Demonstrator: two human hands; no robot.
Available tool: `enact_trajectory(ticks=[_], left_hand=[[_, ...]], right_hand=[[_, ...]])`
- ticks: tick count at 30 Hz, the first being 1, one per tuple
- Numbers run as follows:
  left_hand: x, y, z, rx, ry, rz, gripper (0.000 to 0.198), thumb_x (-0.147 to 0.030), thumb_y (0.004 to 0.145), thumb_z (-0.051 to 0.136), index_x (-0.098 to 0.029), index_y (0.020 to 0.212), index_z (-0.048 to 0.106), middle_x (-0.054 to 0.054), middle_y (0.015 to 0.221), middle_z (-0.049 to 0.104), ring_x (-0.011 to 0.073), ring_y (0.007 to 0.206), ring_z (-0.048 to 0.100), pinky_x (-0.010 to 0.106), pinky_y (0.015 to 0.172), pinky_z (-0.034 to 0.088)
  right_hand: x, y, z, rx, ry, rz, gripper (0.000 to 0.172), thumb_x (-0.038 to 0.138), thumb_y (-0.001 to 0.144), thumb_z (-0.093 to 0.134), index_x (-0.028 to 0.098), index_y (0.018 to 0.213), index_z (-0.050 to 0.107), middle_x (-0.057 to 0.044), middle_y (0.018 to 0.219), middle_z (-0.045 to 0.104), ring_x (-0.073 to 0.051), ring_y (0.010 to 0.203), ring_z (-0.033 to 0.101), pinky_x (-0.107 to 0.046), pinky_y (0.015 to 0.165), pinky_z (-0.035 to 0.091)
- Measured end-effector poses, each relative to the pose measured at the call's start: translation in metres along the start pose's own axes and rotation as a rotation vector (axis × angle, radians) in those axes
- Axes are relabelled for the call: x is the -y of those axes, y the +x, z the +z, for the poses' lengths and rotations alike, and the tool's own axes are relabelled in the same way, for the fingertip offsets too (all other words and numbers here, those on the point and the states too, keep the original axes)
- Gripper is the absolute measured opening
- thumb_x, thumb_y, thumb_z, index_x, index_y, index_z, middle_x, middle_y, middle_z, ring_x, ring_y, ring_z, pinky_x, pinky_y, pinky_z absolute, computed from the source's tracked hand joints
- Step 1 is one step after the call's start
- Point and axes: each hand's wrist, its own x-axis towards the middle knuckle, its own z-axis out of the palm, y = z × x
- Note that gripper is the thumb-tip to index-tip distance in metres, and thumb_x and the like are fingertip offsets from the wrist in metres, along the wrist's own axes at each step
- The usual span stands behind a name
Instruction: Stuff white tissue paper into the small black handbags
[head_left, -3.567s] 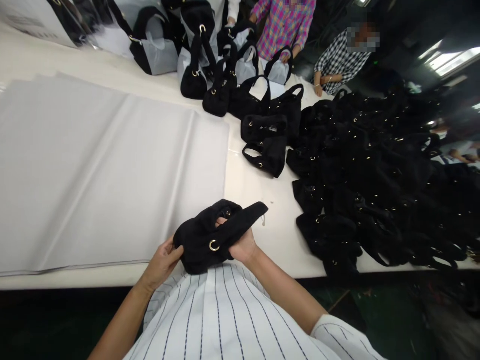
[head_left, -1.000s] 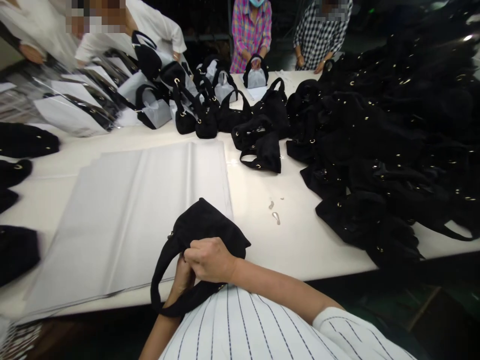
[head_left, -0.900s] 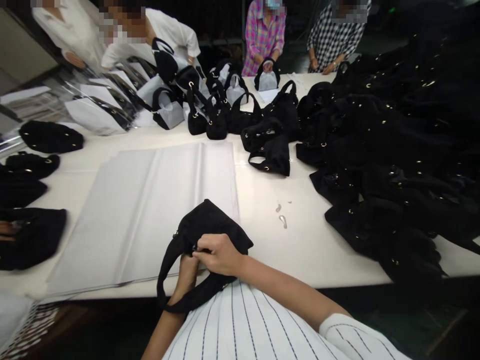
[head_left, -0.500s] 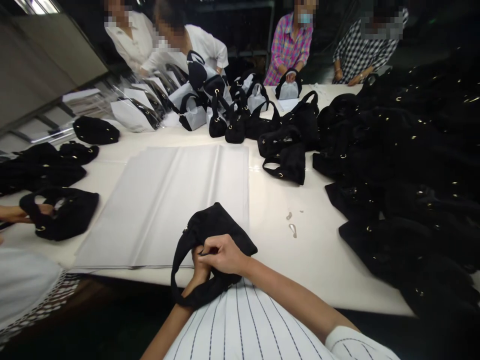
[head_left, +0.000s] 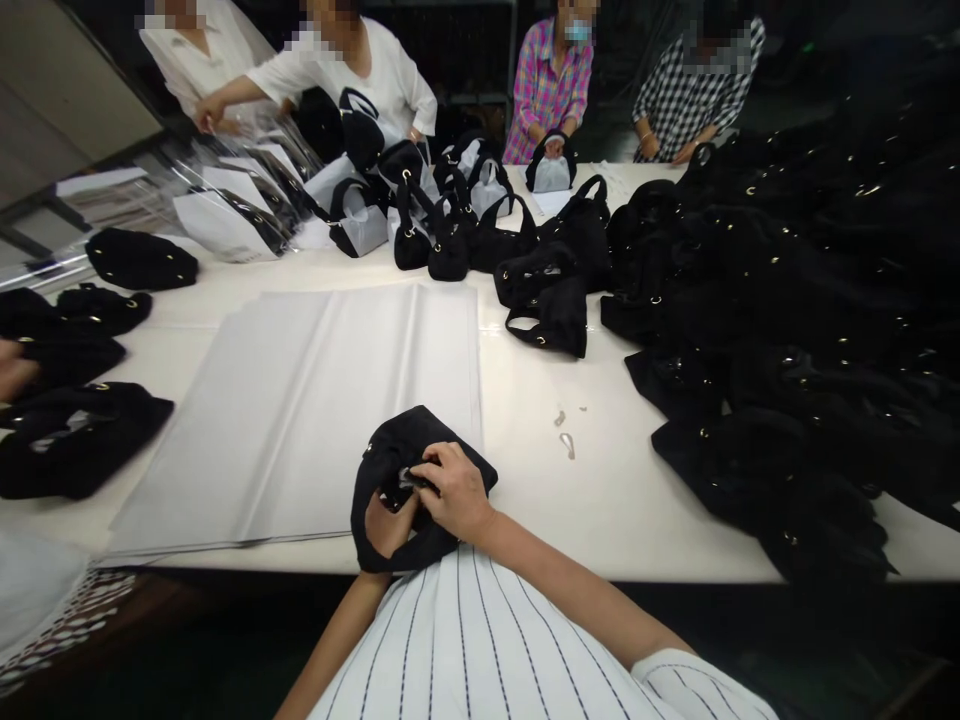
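Observation:
A black fabric handbag lies tilted at the table's front edge, close to my body, its mouth turned toward me. My left hand reaches through the loop of its handle into the mouth; the fingertips are hidden there. At the right side of the opening, my right hand has thumb and fingers closed on the bag's edge. A small shiny piece shows beside those fingertips, too small to name. Under the bag's far side lies a stack of large white paper sheets.
Black handbags form a big pile on the right. More black bags lie at left, near another person's hand. Small clear scraps dot the white table. Across it, several people stand near paper-stuffed bags.
The bag has turned slightly, its mouth now showing more toward me. My right hand has shifted up and its fingers have opened out a little. At left, another person's hand has left a bag.

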Motion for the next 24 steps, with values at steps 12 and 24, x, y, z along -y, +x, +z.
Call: enact_trajectory(ticks=[12, 24], left_hand=[[-0.021, -0.034, -0.005, 0.272, -0.022, 0.363, 0.003, -0.023, 0.070, 0.063, -0.022, 0.067, 0.062, 0.008, 0.063, 0.061, 0.0242, 0.062, 0.058, 0.038, 0.067, 0.047], [-0.043, -0.053, 0.027, 0.765, 0.012, 0.971, 0.023, -0.021, 0.087, 0.043, -0.020, 0.089, 0.066, 0.009, 0.078, 0.069, 0.0200, 0.070, 0.063, 0.031, 0.070, 0.052]], right_hand=[[-0.033, -0.018, -0.025, 0.130, 0.050, 0.107, 0.067, 0.002, 0.076, 0.040, 0.024, 0.139, 0.044, -0.006, 0.094, 0.058, -0.019, 0.090, 0.052, -0.030, 0.083, 0.048], [-0.020, -0.010, -0.074, 0.129, 0.122, 0.030, 0.055, 0.024, 0.088, 0.047, 0.027, 0.142, 0.037, -0.005, 0.104, 0.062, -0.020, 0.094, 0.059, -0.033, 0.087, 0.048]])
